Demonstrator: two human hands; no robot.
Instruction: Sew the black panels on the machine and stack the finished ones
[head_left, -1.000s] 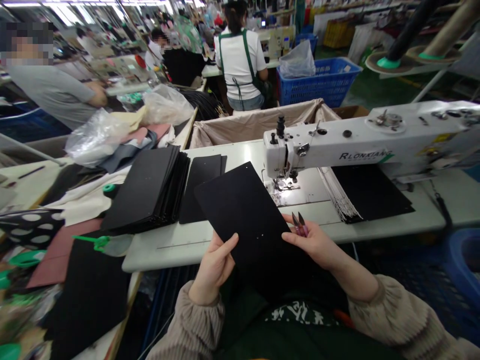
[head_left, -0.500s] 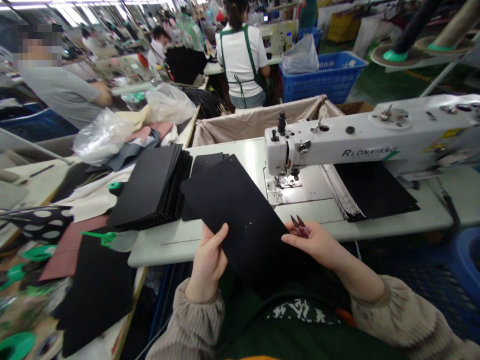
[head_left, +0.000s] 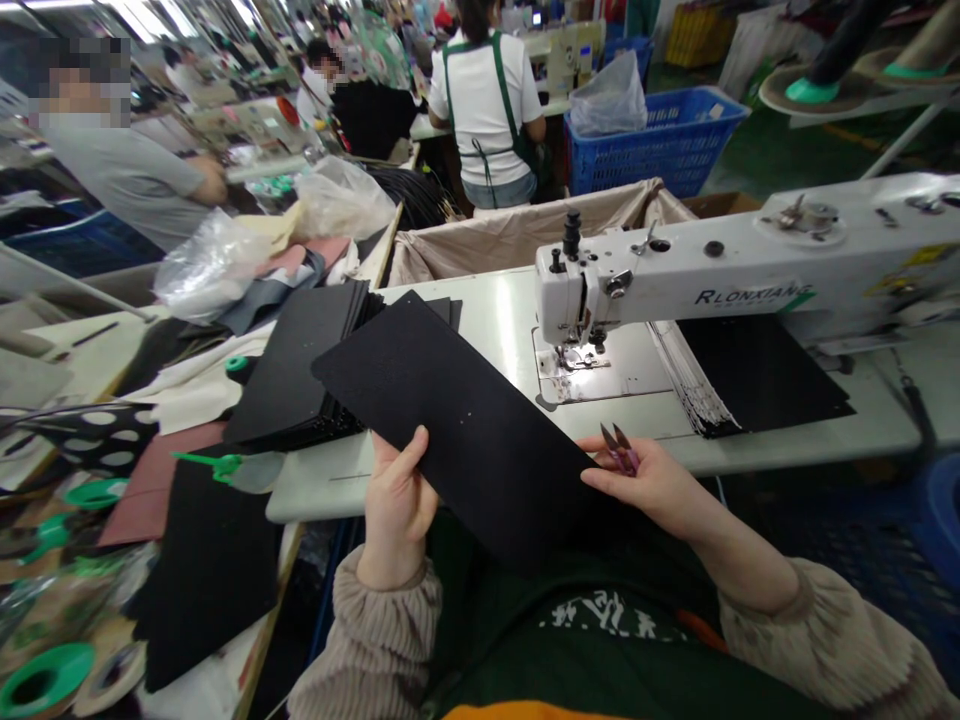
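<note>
Head view. I am holding one black panel [head_left: 465,450] up and tilted in front of the apron, between both hands. The left hand [head_left: 401,500] is clamping its near-left edge, thumb on top; the right hand [head_left: 660,490] is pinching the right edge and also closing its grip around a pair of snips [head_left: 621,452], blades pointing up and slightly apart.

Progress: this panel is lying clear of the sewing machine [head_left: 660,280], not under the needle. It is showing small pale marks near its middle; whether these are holes or something else, I cannot tell. I am seeing no cut being made; the snips' blades are standing off the panel.

On the bench [head_left: 491,325], a thick stack of black panels [head_left: 285,365] is sitting left of the machine's needle end. Another stack with pale, ragged ends [head_left: 757,370] is lying beneath the machine's arm. With stacks on both sides, I am judging the work to be partway through. Which stack is finished, and how many pieces are remaining, I cannot tell.
</note>
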